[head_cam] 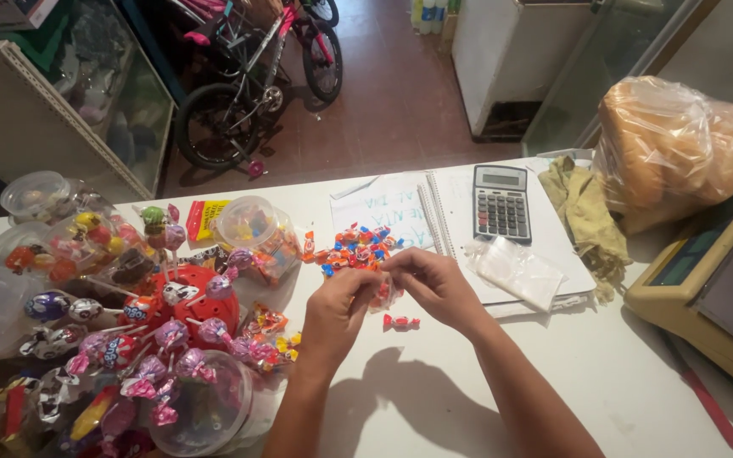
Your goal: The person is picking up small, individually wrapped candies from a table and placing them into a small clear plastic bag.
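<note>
White tabletop [655,373] forms the working surface, seen from above. At far right lies a clear sack of bread rolls [680,144], beside a weighing scale [706,297] whose tan housing runs off the frame. At left stands a red lollipop stand [193,297] crowded with foil-wrapped lollipops, flanked by clear plastic candy jars [53,246]. Behind the hands, a spiral notebook [392,208] carries a grey calculator [501,203]; a stack of small empty plastic bags [515,271] lies just beside it, with an olive cloth [587,216] further right.

Centre: the left hand [337,309] and the right hand [439,284] meet over a small clear bag [383,293], which both grasp by its mouth with pinched fingertips; the bag hangs between them just above the table, with red wrapped sweets showing inside. Whether the mouth is being held apart or twisted closed cannot be told. A heap of small wrapped candies [354,246] in red, orange and blue lies on the table touching the notebook's near edge, just beyond the fingers. One loose red candy [400,322] rests on the table directly under the right wrist.

Judgement on technique: thin film of this kind slips and creases easily, so a light, even pinch on both sides of the mouth should serve best, with the bag kept low over the table so that any sweet escaping lands near the heap, not near the edge.
</note>
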